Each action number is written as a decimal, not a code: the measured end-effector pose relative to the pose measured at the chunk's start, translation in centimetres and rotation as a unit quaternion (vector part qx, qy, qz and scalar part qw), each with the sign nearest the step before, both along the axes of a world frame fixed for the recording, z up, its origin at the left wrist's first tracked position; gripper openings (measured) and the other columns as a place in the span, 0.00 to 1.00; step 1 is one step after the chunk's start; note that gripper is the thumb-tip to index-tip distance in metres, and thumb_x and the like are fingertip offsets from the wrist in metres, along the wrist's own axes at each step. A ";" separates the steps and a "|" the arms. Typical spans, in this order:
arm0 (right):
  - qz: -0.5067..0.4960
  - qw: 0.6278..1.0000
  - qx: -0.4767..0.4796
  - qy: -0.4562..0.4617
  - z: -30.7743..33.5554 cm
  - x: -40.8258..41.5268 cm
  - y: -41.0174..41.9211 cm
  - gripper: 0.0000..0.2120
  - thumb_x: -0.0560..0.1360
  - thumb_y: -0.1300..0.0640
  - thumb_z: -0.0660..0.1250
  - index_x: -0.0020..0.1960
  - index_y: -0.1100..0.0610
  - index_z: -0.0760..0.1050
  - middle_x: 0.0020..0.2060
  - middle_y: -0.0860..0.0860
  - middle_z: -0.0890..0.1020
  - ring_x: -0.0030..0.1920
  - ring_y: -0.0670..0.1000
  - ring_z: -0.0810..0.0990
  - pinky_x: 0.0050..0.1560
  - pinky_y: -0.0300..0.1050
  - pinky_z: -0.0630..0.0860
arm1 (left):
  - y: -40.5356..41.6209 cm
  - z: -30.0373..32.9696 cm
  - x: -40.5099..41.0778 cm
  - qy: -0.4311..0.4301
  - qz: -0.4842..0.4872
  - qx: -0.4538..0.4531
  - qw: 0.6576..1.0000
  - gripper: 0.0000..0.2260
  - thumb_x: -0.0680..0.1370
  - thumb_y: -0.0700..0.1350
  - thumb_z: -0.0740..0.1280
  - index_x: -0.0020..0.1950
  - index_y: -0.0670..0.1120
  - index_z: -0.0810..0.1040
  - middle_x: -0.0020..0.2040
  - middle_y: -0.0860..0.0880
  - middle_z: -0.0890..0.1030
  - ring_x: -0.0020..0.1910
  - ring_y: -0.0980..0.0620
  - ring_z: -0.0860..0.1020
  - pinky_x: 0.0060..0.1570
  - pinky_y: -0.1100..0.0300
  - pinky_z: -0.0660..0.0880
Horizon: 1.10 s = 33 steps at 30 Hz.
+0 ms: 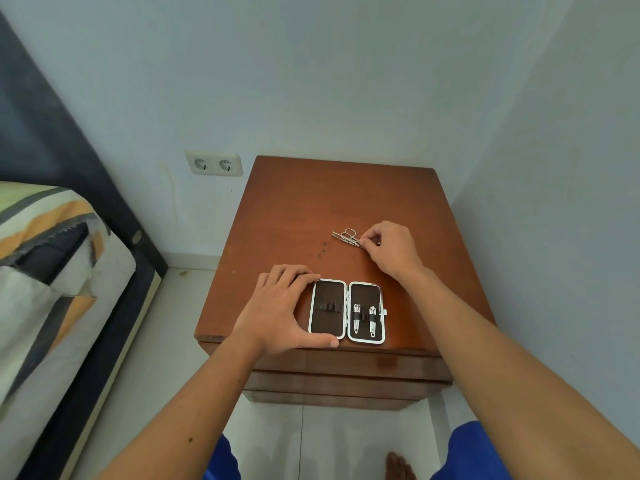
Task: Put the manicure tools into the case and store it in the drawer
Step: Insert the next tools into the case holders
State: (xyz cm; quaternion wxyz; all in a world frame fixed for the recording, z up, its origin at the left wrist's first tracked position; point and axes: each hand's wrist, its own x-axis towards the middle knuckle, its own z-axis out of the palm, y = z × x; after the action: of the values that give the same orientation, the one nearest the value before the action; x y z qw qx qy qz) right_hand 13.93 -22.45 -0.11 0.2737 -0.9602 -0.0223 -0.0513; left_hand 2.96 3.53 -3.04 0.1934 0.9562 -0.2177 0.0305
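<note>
Bed: at the far left we see a mattress in a striped orange, grey and white cover, set against a dark headboard.
Wall socket: a white double outlet sits on the wall between the bed and the nightstand.
Nightstand: a brown wooden nightstand stands in the room's corner; its drawer fronts below the top appear closed.
Left hand: our left hand lies on the nightstand top against the case's left side, fingers spread fairly wide; the fingertips curl over the upper left corner and the thumb presses along the lower left edge.
Manicure case: the manicure case lies open flat near the front edge of the nightstand; the left half shows only its elastic strap, the right half holds two nail clippers under a strap.
Loose tools: small scissors and other thin metal tools lie in a cluster farther back on the top, well apart from the case.
Right hand: our right hand reaches to that cluster, fingers curled close together, thumb and fingertips pinching the near end of one tool; which tool, we cannot tell.
</note>
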 end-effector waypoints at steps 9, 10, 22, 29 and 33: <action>0.040 0.989 -0.114 0.088 0.0 0.8 0.7 0.12 0.84 0.54 0.60 0.61 0.59 0.76 0.60 0.58 0.75 0.60 0.61 0.77 0.64 0.57 0.74 | 0.1 0.1 -0.1 0.007 0.001 0.007 1.000 0.54 0.62 0.87 0.63 0.79 0.55 0.69 0.74 0.58 0.69 0.74 0.54 0.64 0.74 0.50 0.63; 0.040 0.988 -0.118 0.094 0.0 1.0 0.7 0.13 0.84 0.54 0.59 0.62 0.60 0.75 0.61 0.59 0.75 0.61 0.62 0.77 0.65 0.57 0.74 | 0.1 0.1 -0.1 0.007 0.001 0.008 1.000 0.54 0.62 0.87 0.63 0.79 0.55 0.68 0.75 0.58 0.69 0.74 0.54 0.64 0.74 0.50 0.63; -0.019 0.997 0.010 0.070 0.6 1.8 0.6 0.07 0.80 0.54 0.66 0.49 0.53 0.81 0.48 0.55 0.87 0.54 0.60 0.83 0.57 0.54 0.79 | 0.0 0.0 0.0 0.005 0.001 0.001 1.000 0.54 0.62 0.87 0.63 0.79 0.55 0.69 0.74 0.57 0.69 0.74 0.53 0.65 0.74 0.48 0.64; 0.039 0.994 -0.027 0.098 0.8 4.0 0.1 0.20 0.80 0.50 0.71 0.71 0.50 0.77 0.53 0.54 0.81 0.58 0.58 0.79 0.58 0.48 0.73 | 0.1 0.0 0.1 0.015 0.000 0.007 1.000 0.55 0.62 0.88 0.62 0.79 0.56 0.68 0.75 0.58 0.68 0.75 0.54 0.63 0.75 0.50 0.62; 0.063 0.993 -0.051 0.090 0.8 4.3 -0.5 0.13 0.80 0.49 0.71 0.64 0.49 0.80 0.50 0.51 0.77 0.55 0.56 0.79 0.52 0.46 0.71 | 0.1 0.0 0.2 0.017 -0.001 0.011 1.000 0.55 0.62 0.88 0.61 0.80 0.56 0.67 0.75 0.58 0.68 0.76 0.54 0.63 0.76 0.49 0.62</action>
State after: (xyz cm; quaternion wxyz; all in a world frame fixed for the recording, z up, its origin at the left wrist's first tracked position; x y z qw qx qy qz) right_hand 18.19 -22.99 0.69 0.2282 -0.9702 -0.0606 0.0538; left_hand 3.11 3.62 -3.04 0.1871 0.9583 -0.2157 0.0113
